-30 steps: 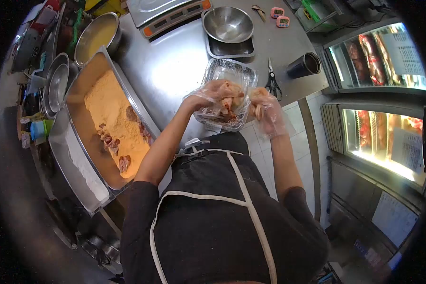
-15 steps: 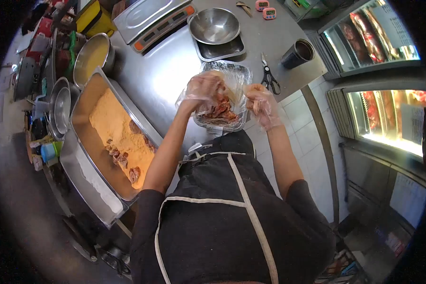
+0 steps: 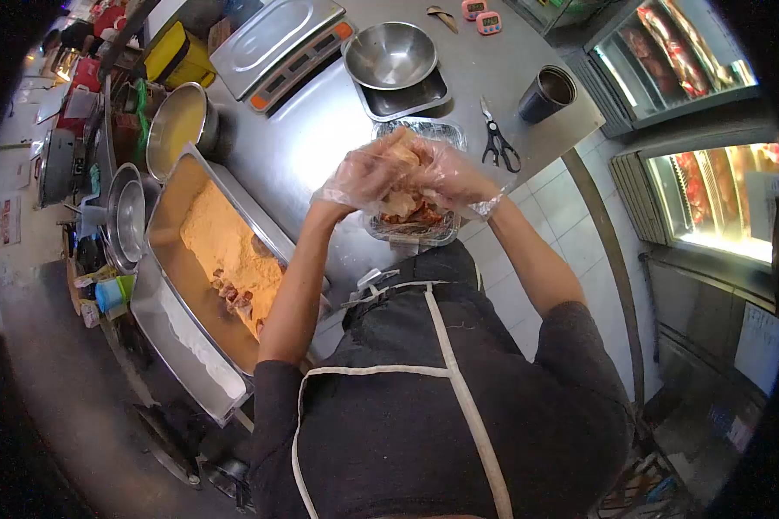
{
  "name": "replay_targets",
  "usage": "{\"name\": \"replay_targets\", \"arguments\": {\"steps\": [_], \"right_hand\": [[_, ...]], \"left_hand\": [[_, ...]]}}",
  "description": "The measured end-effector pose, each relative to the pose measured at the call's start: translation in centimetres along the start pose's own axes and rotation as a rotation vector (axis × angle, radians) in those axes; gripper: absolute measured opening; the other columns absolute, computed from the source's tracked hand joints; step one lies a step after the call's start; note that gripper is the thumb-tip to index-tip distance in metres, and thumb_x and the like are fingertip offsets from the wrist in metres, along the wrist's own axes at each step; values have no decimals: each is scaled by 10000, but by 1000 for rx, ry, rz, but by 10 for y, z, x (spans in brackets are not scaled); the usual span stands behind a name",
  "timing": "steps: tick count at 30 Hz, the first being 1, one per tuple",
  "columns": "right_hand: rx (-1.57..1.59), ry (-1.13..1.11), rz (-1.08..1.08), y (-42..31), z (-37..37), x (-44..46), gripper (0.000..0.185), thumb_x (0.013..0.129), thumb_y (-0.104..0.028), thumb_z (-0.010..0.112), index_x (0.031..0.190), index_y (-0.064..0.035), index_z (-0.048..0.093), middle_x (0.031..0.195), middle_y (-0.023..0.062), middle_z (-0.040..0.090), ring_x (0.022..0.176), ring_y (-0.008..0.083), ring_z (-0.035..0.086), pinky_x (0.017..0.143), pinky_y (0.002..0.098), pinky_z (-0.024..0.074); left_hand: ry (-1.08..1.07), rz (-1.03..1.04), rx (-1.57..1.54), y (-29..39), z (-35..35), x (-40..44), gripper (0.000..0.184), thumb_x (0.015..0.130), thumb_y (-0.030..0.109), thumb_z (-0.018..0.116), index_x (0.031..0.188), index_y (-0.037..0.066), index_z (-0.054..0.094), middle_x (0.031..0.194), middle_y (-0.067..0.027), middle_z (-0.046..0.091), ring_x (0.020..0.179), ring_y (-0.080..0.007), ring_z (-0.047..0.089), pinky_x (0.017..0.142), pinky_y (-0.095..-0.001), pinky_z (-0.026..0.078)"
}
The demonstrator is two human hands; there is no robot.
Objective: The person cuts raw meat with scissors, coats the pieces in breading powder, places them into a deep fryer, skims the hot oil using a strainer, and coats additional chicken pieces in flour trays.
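Left hand (image 3: 361, 176), right hand (image 3: 455, 182) close over tray (image 3: 448, 131) — gripping or open, can't tell; baggy gloves (image 3: 486, 206) could snag it — spilling meat (image 3: 426, 214).

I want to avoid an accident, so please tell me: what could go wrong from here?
Loose gloves on the left hand and right hand might tear or drag in the food below. The scissors lie near the right hand and could be bumped. The cup stands near the table's edge and might fall.
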State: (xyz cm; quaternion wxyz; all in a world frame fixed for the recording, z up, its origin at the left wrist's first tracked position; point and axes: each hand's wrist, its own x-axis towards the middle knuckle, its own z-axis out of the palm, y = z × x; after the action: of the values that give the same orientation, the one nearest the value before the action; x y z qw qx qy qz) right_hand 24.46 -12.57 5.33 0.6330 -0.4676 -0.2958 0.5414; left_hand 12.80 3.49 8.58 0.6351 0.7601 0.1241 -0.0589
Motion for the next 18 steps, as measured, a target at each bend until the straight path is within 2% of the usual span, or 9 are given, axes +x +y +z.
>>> {"name": "replay_targets", "arguments": {"steps": [3,4,7,8,9,11,13,15,18], "right_hand": [[-354,91,103,11,1,3,437,758,-259,715,1080,-3,570,978,97,628,867,146,596,755,284,494],[-410,129,152,11,4,2,456,744,-321,719,1047,-5,589,913,87,638,827,151,602,720,292,497],[-614,228,40,10,15,-5,481,749,-447,673,1002,-40,627,805,77,657,755,186,623,686,321,494],[-697,288,42,4,21,-6,436,751,-423,659,1000,-66,632,816,93,655,753,203,624,688,333,490],[-779,348,44,1,25,-7,393,753,-399,644,997,-92,637,827,109,653,751,220,625,690,345,486],[-787,353,116,5,26,-7,356,748,-366,622,988,-103,637,835,121,647,747,238,621,690,353,480],[-800,354,181,16,24,-7,323,743,-334,600,978,-114,637,842,133,641,742,257,617,690,362,474],[-653,363,47,39,17,-6,289,729,-289,575,935,-96,632,831,134,641,733,277,608,686,380,467],[-672,317,33,45,12,-8,293,733,-299,561,938,-100,624,864,146,639,754,280,615,705,384,474]], "left_hand": [[58,118,468,-4,6,-3,524,855,205,555,1344,79,415,920,-188,649,849,-247,639,773,-335,481],[163,297,479,-16,11,-3,483,828,209,582,1278,72,473,898,-201,644,826,-342,637,744,-378,490],[299,208,421,-17,25,-13,376,817,229,606,1140,50,537,908,-191,650,831,-375,630,726,-407,492],[371,157,379,-20,30,-15,289,819,235,618,1024,42,553,892,-195,647,799,-378,624,707,-414,489],[369,155,377,-24,31,-16,289,819,235,618,1024,42,553,892,-195,647,799,-378,624,707,-414,489],[363,-5,420,-32,32,-18,298,848,226,579,1053,11,574,952,-140,653,833,-222,636,751,-340,486],[378,22,307,-47,38,-16,293,849,237,581,1028,5,582,925,-133,653,798,-216,625,731,-336,482],[400,49,195,-45,39,-15,292,850,247,582,1003,-1,591,899,-127,652,764,-210,613,711,-332,478],[366,60,164,-39,37,-19,255,826,198,592,971,-11,579,873,-183,645,785,-298,631,704,-374,484]]}}
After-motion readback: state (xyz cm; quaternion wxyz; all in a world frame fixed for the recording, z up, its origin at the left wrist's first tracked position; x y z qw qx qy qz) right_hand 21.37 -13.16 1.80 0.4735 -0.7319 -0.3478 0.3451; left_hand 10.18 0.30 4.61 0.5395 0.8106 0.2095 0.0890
